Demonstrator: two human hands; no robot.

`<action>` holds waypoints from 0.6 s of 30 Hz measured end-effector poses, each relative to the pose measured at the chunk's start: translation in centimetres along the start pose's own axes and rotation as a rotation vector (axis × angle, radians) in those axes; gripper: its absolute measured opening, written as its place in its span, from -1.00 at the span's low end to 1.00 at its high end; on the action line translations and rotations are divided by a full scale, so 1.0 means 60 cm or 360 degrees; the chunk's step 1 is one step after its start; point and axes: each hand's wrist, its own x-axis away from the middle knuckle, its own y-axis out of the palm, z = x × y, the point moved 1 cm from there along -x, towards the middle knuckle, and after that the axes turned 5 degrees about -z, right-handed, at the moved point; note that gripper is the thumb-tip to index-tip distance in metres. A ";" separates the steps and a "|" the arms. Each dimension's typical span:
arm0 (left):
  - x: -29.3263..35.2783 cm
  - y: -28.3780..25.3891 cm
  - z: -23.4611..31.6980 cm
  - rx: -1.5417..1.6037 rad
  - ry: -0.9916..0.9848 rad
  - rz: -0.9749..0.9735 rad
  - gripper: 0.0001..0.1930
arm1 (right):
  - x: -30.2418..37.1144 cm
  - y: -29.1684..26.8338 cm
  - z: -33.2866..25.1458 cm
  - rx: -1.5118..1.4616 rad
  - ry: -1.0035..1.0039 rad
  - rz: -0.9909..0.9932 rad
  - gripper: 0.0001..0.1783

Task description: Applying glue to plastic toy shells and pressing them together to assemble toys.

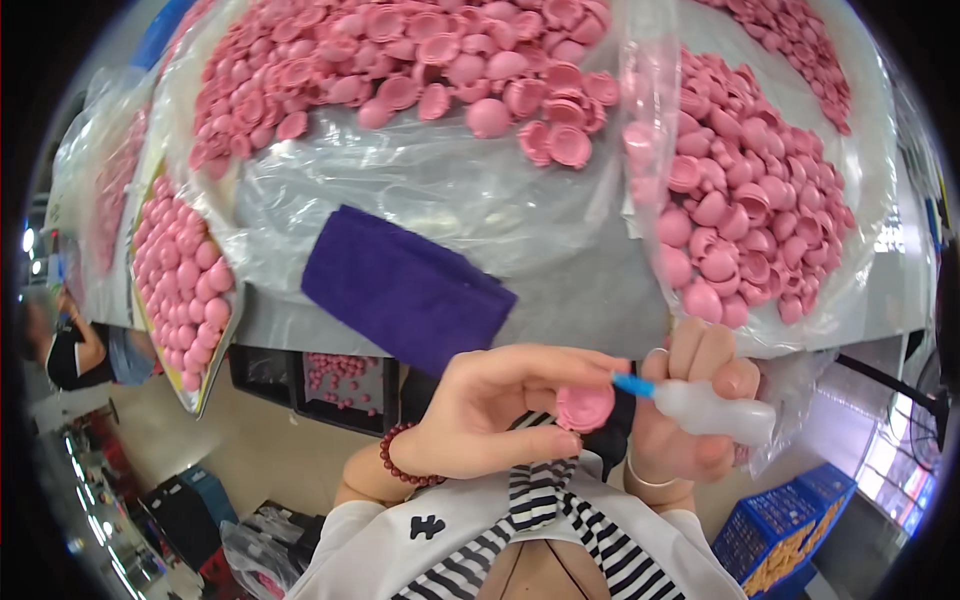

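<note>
The view comes from the person's own head, through the left of two wide fisheye lenses worn side by side. It faces steeply down, upright, with the hands (465,425) close below the lens, the wearer's white shirt (365,535) along the lower edge and the tabletop (595,290) across the upper part. Straight edges bow toward the dark rim.
</note>
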 end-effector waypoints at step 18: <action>0.006 -0.014 -0.031 -0.0128 0.0426 0.0074 -0.63 | 0.000 0.008 -0.027 0.0977 -0.0388 -0.0126 -0.38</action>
